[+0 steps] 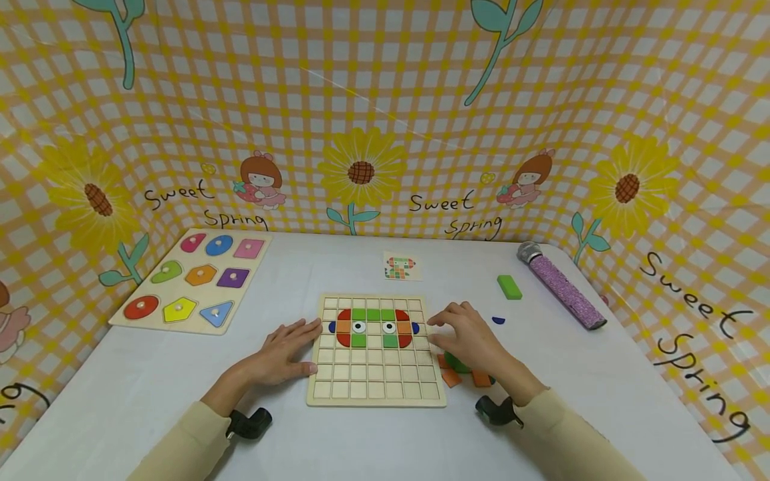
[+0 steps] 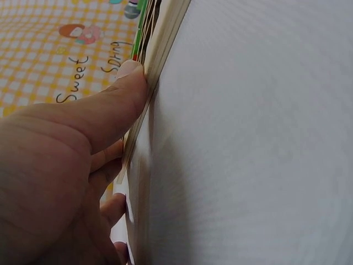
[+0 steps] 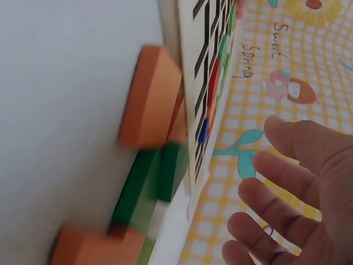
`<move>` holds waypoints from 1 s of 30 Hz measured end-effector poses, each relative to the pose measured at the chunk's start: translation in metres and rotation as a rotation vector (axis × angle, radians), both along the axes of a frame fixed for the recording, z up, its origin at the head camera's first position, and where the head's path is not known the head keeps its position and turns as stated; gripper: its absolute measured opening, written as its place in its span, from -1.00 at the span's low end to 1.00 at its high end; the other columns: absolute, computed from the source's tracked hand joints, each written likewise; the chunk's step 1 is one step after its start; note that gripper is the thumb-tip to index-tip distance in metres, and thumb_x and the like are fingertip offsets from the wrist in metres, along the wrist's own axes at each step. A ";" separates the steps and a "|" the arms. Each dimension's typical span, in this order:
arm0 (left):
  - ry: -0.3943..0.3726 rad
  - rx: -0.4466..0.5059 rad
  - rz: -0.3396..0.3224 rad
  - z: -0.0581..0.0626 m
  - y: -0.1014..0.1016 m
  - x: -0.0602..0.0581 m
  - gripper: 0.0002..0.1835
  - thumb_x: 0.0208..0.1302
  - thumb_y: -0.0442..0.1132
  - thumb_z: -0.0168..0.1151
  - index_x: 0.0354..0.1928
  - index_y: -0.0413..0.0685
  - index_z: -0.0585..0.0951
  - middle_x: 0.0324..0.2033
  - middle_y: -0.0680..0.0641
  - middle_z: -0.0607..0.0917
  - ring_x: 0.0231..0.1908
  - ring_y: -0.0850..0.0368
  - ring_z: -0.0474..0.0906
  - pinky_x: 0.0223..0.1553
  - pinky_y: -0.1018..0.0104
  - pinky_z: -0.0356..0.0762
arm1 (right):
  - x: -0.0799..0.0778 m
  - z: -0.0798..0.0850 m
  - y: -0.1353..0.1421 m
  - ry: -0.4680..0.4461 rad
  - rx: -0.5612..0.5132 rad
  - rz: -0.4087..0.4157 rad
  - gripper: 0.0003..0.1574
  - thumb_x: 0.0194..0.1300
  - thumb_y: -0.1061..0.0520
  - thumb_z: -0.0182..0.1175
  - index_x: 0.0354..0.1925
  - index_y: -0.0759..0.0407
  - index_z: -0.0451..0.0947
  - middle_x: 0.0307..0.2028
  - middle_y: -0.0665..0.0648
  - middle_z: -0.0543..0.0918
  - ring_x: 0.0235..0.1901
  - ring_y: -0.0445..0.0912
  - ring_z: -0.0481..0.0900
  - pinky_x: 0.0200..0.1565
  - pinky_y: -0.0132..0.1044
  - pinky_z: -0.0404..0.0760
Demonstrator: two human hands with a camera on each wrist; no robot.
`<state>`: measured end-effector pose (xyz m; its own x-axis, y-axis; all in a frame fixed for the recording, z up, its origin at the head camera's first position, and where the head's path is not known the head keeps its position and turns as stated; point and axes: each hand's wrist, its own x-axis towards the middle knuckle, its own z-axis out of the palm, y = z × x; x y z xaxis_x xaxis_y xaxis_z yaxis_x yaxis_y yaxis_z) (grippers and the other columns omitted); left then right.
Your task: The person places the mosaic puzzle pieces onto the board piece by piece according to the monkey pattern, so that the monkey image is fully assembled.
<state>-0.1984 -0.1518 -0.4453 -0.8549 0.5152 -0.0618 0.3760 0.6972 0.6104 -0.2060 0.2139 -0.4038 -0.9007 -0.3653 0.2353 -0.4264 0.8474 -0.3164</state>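
Observation:
A square wooden grid board (image 1: 377, 390) lies on the table. Red, green, orange and blue pieces fill part of its upper rows, with two eye tiles (image 1: 389, 327) among them. My left hand (image 1: 278, 354) rests against the board's left edge, fingers extended; in the left wrist view its thumb (image 2: 124, 91) touches that edge. Beside the right edge hovers my right hand (image 1: 472, 339), fingers loosely bent with nothing between them, close to a blue half-round piece (image 1: 416, 328). Loose orange pieces (image 3: 151, 96) and green pieces (image 3: 138, 185) lie below it, partly hidden in the head view.
A small pattern card (image 1: 402, 266) lies behind the board. At the left is a knobbed shape puzzle (image 1: 237, 310). To the right are a green block (image 1: 509, 286), a blue half-round piece (image 1: 498, 320) and a glittery purple microphone (image 1: 565, 287). Patterned cloth walls surround the table.

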 end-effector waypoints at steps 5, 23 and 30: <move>0.002 0.014 -0.018 0.000 -0.001 0.000 -0.20 0.23 0.00 0.22 0.43 -0.09 0.15 0.47 -0.12 0.10 0.46 -0.24 -0.15 0.37 -0.33 -0.35 | 0.009 0.000 0.016 -0.006 0.025 -0.004 -0.72 0.10 0.08 0.36 -0.17 0.10 0.68 -0.25 0.02 0.62 -0.22 -0.11 0.38 -0.24 -0.29 0.40; 0.005 0.009 -0.025 0.000 -0.002 -0.001 -0.20 0.24 -0.01 0.21 0.43 -0.08 0.14 0.47 -0.13 0.09 0.46 -0.24 -0.15 0.37 -0.33 -0.34 | 0.005 -0.002 0.048 -0.228 0.138 0.205 -0.62 0.16 0.09 0.31 -0.01 -0.06 0.63 -0.10 -0.03 0.59 -0.13 -0.17 0.32 -0.17 -0.36 0.38; -0.001 0.010 -0.021 0.001 -0.002 0.000 -0.21 0.24 -0.03 0.22 0.44 -0.08 0.14 0.47 -0.12 0.09 0.47 -0.23 -0.16 0.38 -0.31 -0.35 | 0.000 -0.004 0.047 -0.231 0.161 0.227 -0.67 0.18 0.18 0.26 -0.07 -0.09 0.66 -0.13 -0.06 0.60 -0.17 -0.18 0.31 -0.19 -0.37 0.37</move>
